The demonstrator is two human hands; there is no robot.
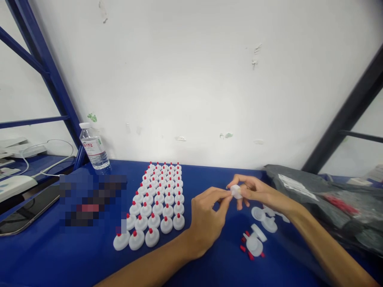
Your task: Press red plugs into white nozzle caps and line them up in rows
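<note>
My right hand (254,192) pinches a white plastic cap (236,191) above the blue table (209,263). My left hand (208,217) reaches in from the left, thumb and forefinger pressed together at the cap's left side; whether they hold a small piece is hidden. Just below the hands lie a few loose white caps (259,229) and several small red tips (247,251). Left of the hands stand rows of finished white caps with red tips (158,199).
A clear water bottle (93,148) stands at the back left by the blue rack frame (44,67). A grey plastic bag (329,203) lies at the right. A blurred patch (89,201) covers part of the table's left. White wall behind.
</note>
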